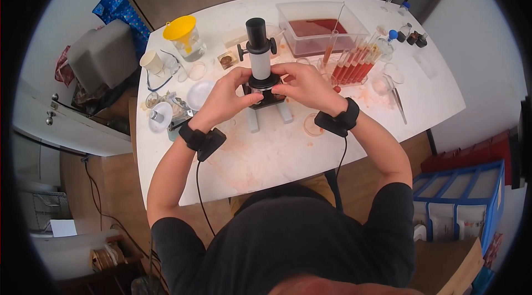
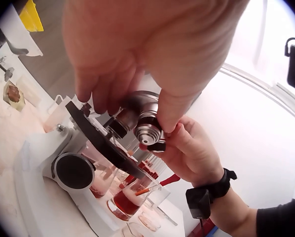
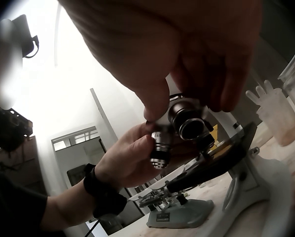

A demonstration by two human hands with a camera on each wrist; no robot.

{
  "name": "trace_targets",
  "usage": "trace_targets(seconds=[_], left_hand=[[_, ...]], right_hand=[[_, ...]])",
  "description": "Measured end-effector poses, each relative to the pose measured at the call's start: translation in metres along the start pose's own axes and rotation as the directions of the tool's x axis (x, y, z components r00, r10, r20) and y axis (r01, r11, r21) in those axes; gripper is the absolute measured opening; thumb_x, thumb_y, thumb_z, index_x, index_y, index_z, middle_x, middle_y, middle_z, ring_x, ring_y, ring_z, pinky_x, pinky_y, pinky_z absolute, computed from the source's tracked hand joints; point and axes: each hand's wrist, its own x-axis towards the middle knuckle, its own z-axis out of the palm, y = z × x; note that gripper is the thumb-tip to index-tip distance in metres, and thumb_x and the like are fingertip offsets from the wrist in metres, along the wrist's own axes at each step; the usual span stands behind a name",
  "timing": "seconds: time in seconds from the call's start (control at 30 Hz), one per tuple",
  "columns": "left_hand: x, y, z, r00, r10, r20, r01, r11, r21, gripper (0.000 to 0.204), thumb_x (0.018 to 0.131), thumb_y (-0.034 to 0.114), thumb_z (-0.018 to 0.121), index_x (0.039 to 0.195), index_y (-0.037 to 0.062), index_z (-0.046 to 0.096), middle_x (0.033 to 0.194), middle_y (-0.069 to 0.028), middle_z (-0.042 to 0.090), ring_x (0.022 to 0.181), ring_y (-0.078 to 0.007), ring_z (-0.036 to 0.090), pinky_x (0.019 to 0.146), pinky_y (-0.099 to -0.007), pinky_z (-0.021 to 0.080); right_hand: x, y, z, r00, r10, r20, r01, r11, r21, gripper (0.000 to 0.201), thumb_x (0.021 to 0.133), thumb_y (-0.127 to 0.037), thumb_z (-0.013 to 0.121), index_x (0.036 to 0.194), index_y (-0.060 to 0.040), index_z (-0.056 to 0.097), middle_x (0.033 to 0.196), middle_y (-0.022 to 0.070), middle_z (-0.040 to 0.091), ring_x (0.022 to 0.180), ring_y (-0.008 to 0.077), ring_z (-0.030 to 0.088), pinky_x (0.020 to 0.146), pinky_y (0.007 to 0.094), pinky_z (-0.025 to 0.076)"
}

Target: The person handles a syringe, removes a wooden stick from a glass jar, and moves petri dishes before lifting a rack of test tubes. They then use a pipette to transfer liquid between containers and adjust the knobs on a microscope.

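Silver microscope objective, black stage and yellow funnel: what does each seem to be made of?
Silver objective: most likely polished metal, since its stepped rings catch sharp highlights.
Black stage: a thin, dark plate, perhaps painted metal, though hard plastic can't be ruled out.
Yellow funnel: probably plastic, judging by its bright, even colour and smooth surface.

a stained white table (image 1: 255, 153) bears a microscope (image 1: 259, 65), clear tub (image 1: 310, 48) and tube rack (image 1: 349, 80).
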Motion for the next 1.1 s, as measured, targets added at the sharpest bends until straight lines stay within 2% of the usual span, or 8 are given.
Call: trace_targets(seconds=[0.1,0.2,0.37,0.47,0.57,0.87,0.97,1.1], left_hand=[[0.001,-0.002,0.000,1.000,-0.013,0.003,0.013,1.000,-0.012,0.053,0.080,-0.001,0.073,0.125,-0.0052,0.048,0.126,-0.0129,0.057,0.123,-0.0198,0.053,0.103,-0.0326,0.042],[0.002,-0.009,-0.002,0.997,0.071,-0.028,-0.070,0.997,0.008,0.052,0.079,0.011,0.078,0.122,-0.0046,0.054,0.118,-0.0162,0.063,0.116,-0.0248,0.060,0.095,-0.0343,0.048],[0.003,-0.009,-0.003,0.997,0.074,-0.019,-0.073,0.997,0.030,0.052,0.079,0.013,0.078,0.121,-0.0050,0.054,0.116,-0.0160,0.064,0.114,-0.0246,0.061,0.094,-0.0343,0.048],[0.002,-0.006,-0.003,0.998,0.058,-0.018,-0.057,0.998,0.040,0.052,0.079,0.013,0.078,0.121,-0.0054,0.054,0.115,-0.0161,0.064,0.112,-0.0242,0.061,0.094,-0.0340,0.049],[0.001,-0.001,-0.003,0.998,0.051,-0.022,-0.050,0.997,0.059,0.051,0.078,0.013,0.077,0.119,-0.0057,0.055,0.114,-0.0160,0.065,0.110,-0.0234,0.062,0.094,-0.0336,0.049],[0.003,-0.001,-0.003,0.995,0.090,-0.043,-0.084,0.990,0.116,0.048,0.077,0.015,0.076,0.115,-0.0059,0.057,0.109,-0.0159,0.066,0.103,-0.0219,0.064,0.094,-0.0334,0.049],[0.004,-0.005,-0.003,0.994,0.100,-0.049,-0.093,0.988,0.121,0.049,0.076,0.016,0.076,0.115,-0.0059,0.057,0.108,-0.0160,0.066,0.102,-0.0220,0.064,0.093,-0.0335,0.049],[0.005,-0.007,-0.003,0.993,0.111,-0.048,-0.104,0.987,0.123,0.048,0.076,0.017,0.075,0.114,-0.0061,0.057,0.109,-0.0164,0.066,0.103,-0.0225,0.064,0.093,-0.0336,0.050]], right_hand=[[0.000,0.010,0.002,1.000,-0.012,-0.009,0.012,1.000,0.019,0.038,0.079,-0.013,0.074,0.113,0.0004,0.066,0.100,0.0180,0.070,0.089,0.0271,0.068,0.085,0.0343,0.052],[-0.002,0.003,0.002,1.000,-0.008,-0.021,0.008,1.000,-0.018,0.037,0.079,-0.012,0.073,0.113,0.0005,0.066,0.098,0.0180,0.070,0.088,0.0273,0.068,0.084,0.0339,0.051],[-0.003,0.001,0.001,1.000,-0.008,-0.030,0.006,0.998,-0.055,0.036,0.078,-0.011,0.074,0.112,0.0003,0.066,0.098,0.0182,0.070,0.086,0.0275,0.068,0.084,0.0336,0.051],[-0.003,-0.002,0.000,1.000,0.006,-0.015,-0.006,1.000,-0.016,0.036,0.079,-0.011,0.073,0.112,0.0005,0.066,0.098,0.0185,0.070,0.086,0.0276,0.069,0.084,0.0335,0.052],[-0.002,-0.006,-0.002,0.997,0.054,0.048,-0.051,0.997,-0.053,0.039,0.083,-0.003,0.071,0.120,0.0052,0.061,0.107,0.0157,0.066,0.091,0.0178,0.068,0.079,0.0283,0.055],[-0.002,0.003,0.000,0.993,0.094,0.070,-0.102,0.988,0.114,0.038,0.085,0.002,0.068,0.121,0.0071,0.058,0.108,0.0131,0.064,0.097,0.0170,0.065,0.084,0.0295,0.055],[0.001,0.016,0.001,0.996,0.039,0.083,-0.049,0.991,0.127,0.037,0.085,0.004,0.067,0.120,0.0088,0.057,0.110,0.0126,0.064,0.098,0.0167,0.064,0.084,0.0295,0.055],[0.003,0.016,-0.001,0.991,0.078,0.109,-0.097,0.978,0.187,0.033,0.084,0.005,0.067,0.116,0.0094,0.056,0.113,0.0130,0.064,0.098,0.0166,0.064,0.083,0.0290,0.055]])
